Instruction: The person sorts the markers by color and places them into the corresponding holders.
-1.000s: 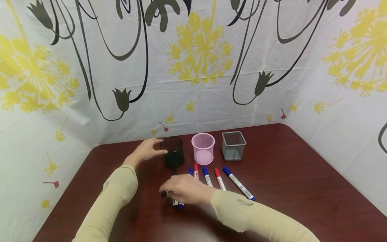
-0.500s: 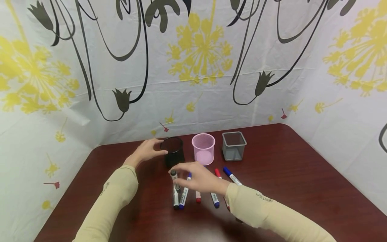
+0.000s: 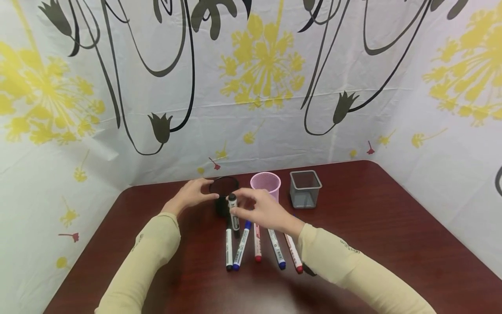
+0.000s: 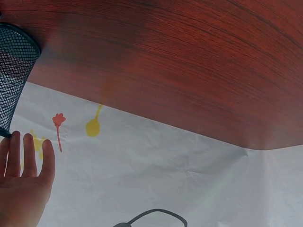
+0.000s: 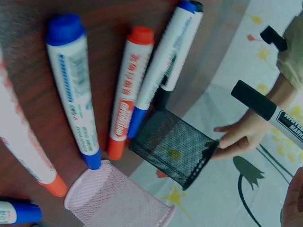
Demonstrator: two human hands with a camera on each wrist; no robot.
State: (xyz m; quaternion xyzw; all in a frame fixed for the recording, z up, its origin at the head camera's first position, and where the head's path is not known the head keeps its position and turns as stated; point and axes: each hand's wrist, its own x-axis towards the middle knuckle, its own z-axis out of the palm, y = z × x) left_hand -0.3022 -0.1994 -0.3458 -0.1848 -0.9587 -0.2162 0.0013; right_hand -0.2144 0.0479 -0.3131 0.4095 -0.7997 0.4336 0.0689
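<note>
My left hand (image 3: 190, 195) is at the left of a round black mesh pen holder (image 3: 221, 207), fingertips at its rim; in the left wrist view its fingers are straight. My right hand (image 3: 262, 210) pinches a black-capped whiteboard marker (image 3: 235, 216) between thumb and fingers. This marker stands nearly upright in the air, just in front of the black holder and partly covering it. Below it lie a black marker (image 3: 229, 248), a blue marker (image 3: 242, 246), a red marker (image 3: 257, 244), another blue marker (image 3: 277, 249) and another red marker (image 3: 293, 254).
A pink mesh pen holder (image 3: 266, 181), partly behind my right hand, and a square grey mesh holder (image 3: 305, 194) stand right of the black one. Another blue-capped marker (image 5: 21, 213) shows in the right wrist view. Behind the brown table (image 3: 372, 226) hangs a patterned white cloth (image 3: 219, 131).
My right hand has lifted the black marker off the table, brought it up and forward toward the black pen holder, and turned it upright. The left hand has stayed at the holder.
</note>
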